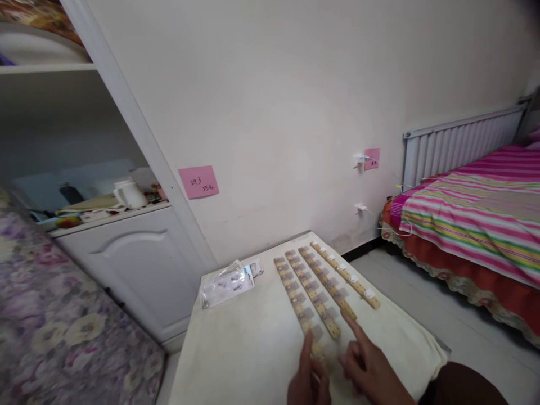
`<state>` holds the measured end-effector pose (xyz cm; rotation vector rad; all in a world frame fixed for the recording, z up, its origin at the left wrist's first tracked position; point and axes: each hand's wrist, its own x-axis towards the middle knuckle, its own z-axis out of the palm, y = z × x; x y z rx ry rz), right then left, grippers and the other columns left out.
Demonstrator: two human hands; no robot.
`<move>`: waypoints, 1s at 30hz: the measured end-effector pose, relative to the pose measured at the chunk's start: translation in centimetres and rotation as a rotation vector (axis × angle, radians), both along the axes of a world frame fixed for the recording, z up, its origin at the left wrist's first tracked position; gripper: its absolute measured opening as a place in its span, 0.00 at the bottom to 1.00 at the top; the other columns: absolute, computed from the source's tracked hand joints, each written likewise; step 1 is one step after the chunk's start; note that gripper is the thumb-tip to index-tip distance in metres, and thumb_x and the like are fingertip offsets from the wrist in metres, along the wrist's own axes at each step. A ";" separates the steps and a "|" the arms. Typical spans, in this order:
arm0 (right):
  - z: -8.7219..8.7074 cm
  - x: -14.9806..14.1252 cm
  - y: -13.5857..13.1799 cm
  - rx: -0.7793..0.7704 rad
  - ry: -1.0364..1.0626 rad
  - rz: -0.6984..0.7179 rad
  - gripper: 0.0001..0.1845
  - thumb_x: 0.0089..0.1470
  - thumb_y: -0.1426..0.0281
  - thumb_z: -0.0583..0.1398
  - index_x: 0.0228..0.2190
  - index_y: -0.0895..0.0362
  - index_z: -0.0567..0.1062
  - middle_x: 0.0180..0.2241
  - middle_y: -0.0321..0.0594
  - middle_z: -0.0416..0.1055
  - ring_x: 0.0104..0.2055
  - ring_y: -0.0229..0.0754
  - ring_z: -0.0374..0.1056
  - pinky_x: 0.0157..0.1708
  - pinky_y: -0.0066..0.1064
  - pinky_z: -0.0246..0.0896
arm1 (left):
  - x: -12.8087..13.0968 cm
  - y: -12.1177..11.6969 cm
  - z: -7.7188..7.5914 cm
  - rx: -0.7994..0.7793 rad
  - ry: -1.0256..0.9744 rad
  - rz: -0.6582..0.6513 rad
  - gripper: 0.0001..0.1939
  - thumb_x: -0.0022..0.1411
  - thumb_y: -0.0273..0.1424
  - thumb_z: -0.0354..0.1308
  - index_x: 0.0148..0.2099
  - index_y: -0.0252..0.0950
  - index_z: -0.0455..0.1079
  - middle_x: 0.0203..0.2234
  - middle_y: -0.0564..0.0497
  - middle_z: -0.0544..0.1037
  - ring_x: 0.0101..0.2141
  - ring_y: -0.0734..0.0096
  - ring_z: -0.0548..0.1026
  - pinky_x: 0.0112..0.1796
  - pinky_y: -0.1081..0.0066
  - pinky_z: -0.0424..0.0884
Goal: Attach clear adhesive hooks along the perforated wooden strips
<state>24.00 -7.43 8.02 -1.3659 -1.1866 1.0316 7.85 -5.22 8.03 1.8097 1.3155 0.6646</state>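
Four tan strips, side by side, run away from me across the table; the leftmost strip (291, 289), second strip (310, 288) and third strip (327, 277) carry rows of small see-through squares. Small white pieces sit along the rightmost strip (358, 288). My left hand (310, 377) is at the near end of the leftmost strip, index finger stretched along it and thumb apart. The index finger of my right hand (369, 363) points at the near end of the third strip, seeming to touch it, while its other fingers curl. I see nothing held in either hand.
Clear plastic packaging with a printed card (230, 284) lies at the table's (223, 349) back left. Wall sockets with plugged-in white chargers (359, 160) are behind, right. A bed (476, 197) stands right; a cabinet (122, 270) and floral cloth (71, 315) are left.
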 end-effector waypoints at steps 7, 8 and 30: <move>8.5 1.3 1.3 0.366 -0.266 0.005 0.40 0.57 0.72 0.49 0.63 0.53 0.32 0.33 0.35 0.69 0.25 0.35 0.65 0.32 0.31 0.63 | 1.0 1.2 9.4 0.319 -0.043 0.126 0.36 0.64 0.34 0.45 0.67 0.39 0.28 0.28 0.56 0.71 0.24 0.73 0.70 0.31 0.72 0.66; 8.9 1.5 1.5 0.380 -0.288 0.004 0.40 0.57 0.73 0.49 0.63 0.53 0.31 0.34 0.36 0.68 0.25 0.35 0.65 0.32 0.32 0.64 | 1.0 1.2 10.2 0.347 -0.014 0.151 0.36 0.64 0.33 0.44 0.67 0.40 0.27 0.28 0.56 0.70 0.24 0.73 0.70 0.31 0.72 0.65; 8.1 2.5 2.7 0.359 -0.405 -0.038 0.39 0.57 0.76 0.45 0.63 0.51 0.31 0.35 0.37 0.67 0.25 0.36 0.66 0.32 0.32 0.62 | -0.1 2.2 9.5 0.338 0.234 0.304 0.37 0.63 0.35 0.42 0.67 0.38 0.25 0.27 0.56 0.70 0.25 0.70 0.72 0.28 0.73 0.62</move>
